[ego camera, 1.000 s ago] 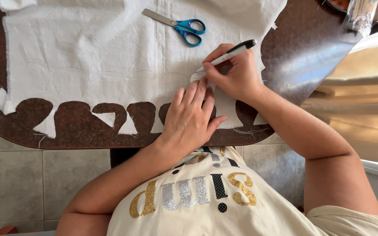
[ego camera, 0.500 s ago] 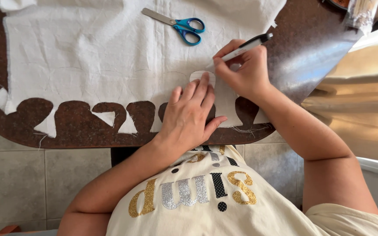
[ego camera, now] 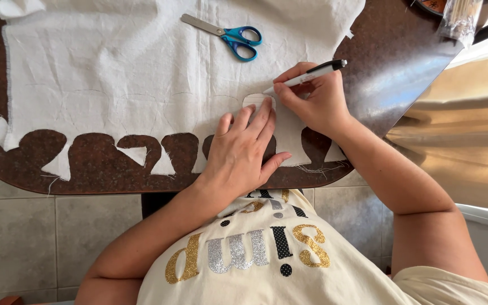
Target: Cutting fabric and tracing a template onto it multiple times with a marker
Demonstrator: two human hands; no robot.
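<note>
A sheet of cream fabric (ego camera: pixel 114 73) lies spread on a dark brown table (ego camera: pixel 393 62). Its near edge has several rounded shapes cut out. My left hand (ego camera: pixel 244 149) lies flat on a small rounded template (ego camera: pixel 253 100), pinning it to the fabric. My right hand (ego camera: pixel 314 101) grips a white pen with a black cap (ego camera: pixel 312 74); its tip touches the fabric at the template's top right edge. Most of the template is hidden under my left fingers.
Blue-handled scissors (ego camera: pixel 230 34) rest shut on the fabric at the far middle. A clear wrapped bundle (ego camera: pixel 460 17) sits at the table's far right corner. Below the table's near edge is a tiled floor (ego camera: pixel 24 237). A tan curtain (ego camera: pixel 464 147) hangs at right.
My right hand has slid the pen up and to the right around the template's edge. My left hand has stayed pressed on the template.
</note>
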